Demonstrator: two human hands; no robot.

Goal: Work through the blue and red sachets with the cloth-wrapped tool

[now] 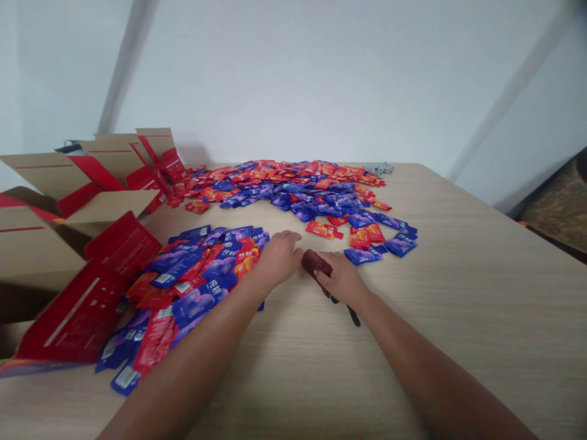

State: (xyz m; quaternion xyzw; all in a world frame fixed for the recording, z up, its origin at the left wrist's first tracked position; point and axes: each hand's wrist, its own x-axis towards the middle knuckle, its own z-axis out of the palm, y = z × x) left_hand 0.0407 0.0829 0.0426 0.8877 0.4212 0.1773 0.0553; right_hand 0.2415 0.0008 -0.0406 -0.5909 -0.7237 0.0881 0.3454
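Note:
My left hand (282,255) is just above the table beside the near pile of packets (197,275), its thumb and fingers apart with nothing seen between them. To its right, my right hand (343,275) is closed on a dark reddish-brown flat object (315,263), whose kind I cannot make out. A thin black strip (353,316) shows below that hand; whether it belongs to the brown object is unclear. Beyond the hands lie a loose red packet (323,230) and a blue packet (364,255).
A broad heap of red and blue packets (298,186) spreads along the back of the wooden table (458,305). Open red cardboard boxes (87,311) with raised flaps stand at the left. A small grey item (380,169) lies by the heap's right end, before a white wall (321,79).

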